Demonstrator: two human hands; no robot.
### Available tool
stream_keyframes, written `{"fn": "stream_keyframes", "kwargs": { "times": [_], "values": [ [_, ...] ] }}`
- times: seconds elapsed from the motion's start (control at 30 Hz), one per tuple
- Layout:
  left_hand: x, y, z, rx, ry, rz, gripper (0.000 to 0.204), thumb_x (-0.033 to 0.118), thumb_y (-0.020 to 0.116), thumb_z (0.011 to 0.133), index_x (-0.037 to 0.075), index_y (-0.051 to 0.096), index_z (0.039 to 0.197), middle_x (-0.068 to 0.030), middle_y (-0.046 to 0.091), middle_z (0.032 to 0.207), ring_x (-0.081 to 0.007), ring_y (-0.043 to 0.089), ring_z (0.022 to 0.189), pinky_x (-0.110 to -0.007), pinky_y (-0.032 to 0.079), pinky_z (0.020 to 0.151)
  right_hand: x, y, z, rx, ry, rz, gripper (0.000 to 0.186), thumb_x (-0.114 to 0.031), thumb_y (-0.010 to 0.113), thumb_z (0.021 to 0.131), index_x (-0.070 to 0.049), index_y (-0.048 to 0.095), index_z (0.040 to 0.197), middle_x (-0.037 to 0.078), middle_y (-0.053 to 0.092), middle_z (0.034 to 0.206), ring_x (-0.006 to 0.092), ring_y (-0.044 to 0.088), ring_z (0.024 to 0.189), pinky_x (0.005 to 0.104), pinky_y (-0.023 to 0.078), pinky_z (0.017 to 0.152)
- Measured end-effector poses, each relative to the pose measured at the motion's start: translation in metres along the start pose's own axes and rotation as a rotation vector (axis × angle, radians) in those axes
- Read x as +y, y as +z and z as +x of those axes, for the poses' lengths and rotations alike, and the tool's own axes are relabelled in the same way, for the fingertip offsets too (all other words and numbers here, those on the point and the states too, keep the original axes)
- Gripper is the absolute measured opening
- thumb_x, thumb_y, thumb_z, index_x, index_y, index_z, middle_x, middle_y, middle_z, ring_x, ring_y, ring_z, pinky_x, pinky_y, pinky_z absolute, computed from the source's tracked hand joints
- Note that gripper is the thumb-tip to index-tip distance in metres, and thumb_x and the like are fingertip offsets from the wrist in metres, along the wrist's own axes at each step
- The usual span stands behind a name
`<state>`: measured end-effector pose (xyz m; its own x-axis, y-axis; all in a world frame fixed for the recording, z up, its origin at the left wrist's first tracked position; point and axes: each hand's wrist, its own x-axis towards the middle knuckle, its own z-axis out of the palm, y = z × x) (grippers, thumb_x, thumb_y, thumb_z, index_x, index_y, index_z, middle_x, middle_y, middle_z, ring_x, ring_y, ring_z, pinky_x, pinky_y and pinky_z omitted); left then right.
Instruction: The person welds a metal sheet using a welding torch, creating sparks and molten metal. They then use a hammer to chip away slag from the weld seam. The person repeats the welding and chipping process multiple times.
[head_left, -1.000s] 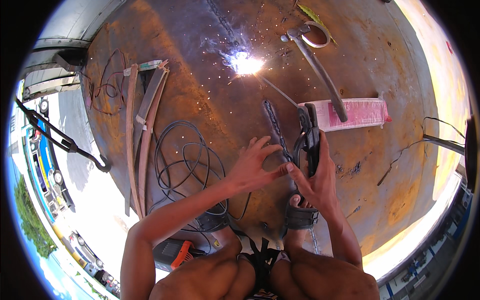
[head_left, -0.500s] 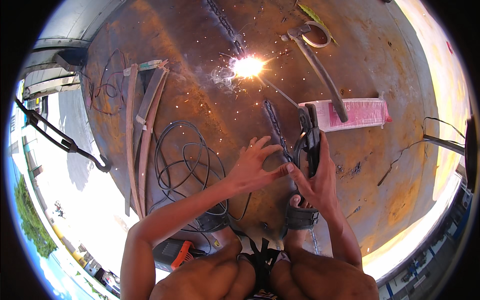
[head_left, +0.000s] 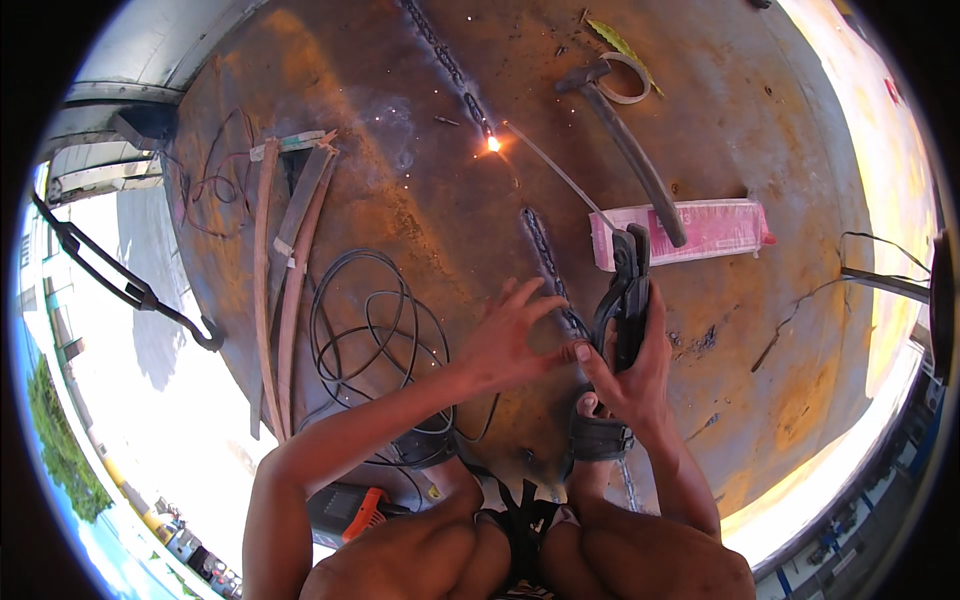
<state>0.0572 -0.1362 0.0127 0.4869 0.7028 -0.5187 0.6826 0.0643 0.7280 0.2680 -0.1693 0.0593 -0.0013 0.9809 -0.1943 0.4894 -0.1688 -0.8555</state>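
Observation:
My right hand [head_left: 637,375] is wrapped round a black welding electrode holder [head_left: 628,290]. A thin welding rod [head_left: 558,168] slants from its jaws up to the left, the tip a little right of a small glowing spot [head_left: 493,144] on the rusty steel plate [head_left: 400,200]. That spot sits at the lower end of the far dark weld bead [head_left: 446,62]. A second weld bead [head_left: 540,245] runs nearer to me, down toward the holder. My left hand [head_left: 510,340] is open with fingers spread, its thumb close to the right thumb.
A hammer [head_left: 630,145] rests partly on a pink box [head_left: 715,230], beside a ring [head_left: 640,80] and a leaf [head_left: 615,42]. Black cable [head_left: 365,310] lies coiled left of my hands, near wooden strips [head_left: 262,280]. An orange-black machine [head_left: 350,512] stands by my left leg.
The bright arc has died to a small orange glow, with far fewer sparks and less smoke. The rod tip has lifted off the glowing spot, and the holder has dropped slightly toward me.

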Motion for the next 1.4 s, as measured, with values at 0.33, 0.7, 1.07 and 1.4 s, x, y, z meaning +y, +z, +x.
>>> {"fn": "stream_keyframes", "kwargs": {
  "times": [0.33,0.7,1.07,1.4],
  "values": [
    [-0.001,0.005,-0.009,0.014,-0.002,0.001,0.077,0.061,0.077,0.09,0.016,0.058,0.149,-0.0273,0.035,0.166,-0.0557,0.025,0.155,-0.062,0.024,0.126,-0.006,-0.001,-0.007,-0.019,0.026,-0.023,0.102,-0.034,0.085,0.087,0.008,0.025,0.158,0.029,0.068,0.119,0.0443,0.073,0.105,0.0473,0.056,0.092],
    [-0.003,0.006,-0.006,0.015,-0.037,0.049,0.073,0.061,0.071,0.095,0.016,0.058,0.15,-0.0296,0.034,0.166,-0.0586,0.024,0.154,-0.063,0.023,0.126,-0.008,0.0,0.003,-0.08,0.089,-0.037,0.101,-0.03,0.082,0.089,0.008,0.021,0.16,0.033,0.066,0.127,0.05,0.069,0.116,0.0497,0.054,0.098],
    [-0.004,0.005,-0.002,-0.023,-0.085,0.028,0.064,0.052,0.069,0.099,0.016,0.057,0.15,-0.0317,0.033,0.166,-0.0623,0.025,0.152,-0.064,0.024,0.125,-0.006,0.003,0.013,-0.104,0.068,-0.063,0.1,-0.029,0.081,0.09,0.008,0.02,0.161,0.033,0.067,0.128,0.0492,0.069,0.117,0.0492,0.055,0.099],
    [-0.006,0.003,-0.002,-0.039,-0.105,-0.004,0.063,0.049,0.07,0.099,0.016,0.057,0.151,-0.0313,0.032,0.167,-0.061,0.024,0.153,-0.063,0.026,0.125,-0.006,0.004,0.016,-0.115,0.072,-0.054,0.1,-0.029,0.081,0.09,0.008,0.021,0.161,0.033,0.066,0.127,0.0485,0.07,0.115,0.0489,0.055,0.098]
  ]
}}
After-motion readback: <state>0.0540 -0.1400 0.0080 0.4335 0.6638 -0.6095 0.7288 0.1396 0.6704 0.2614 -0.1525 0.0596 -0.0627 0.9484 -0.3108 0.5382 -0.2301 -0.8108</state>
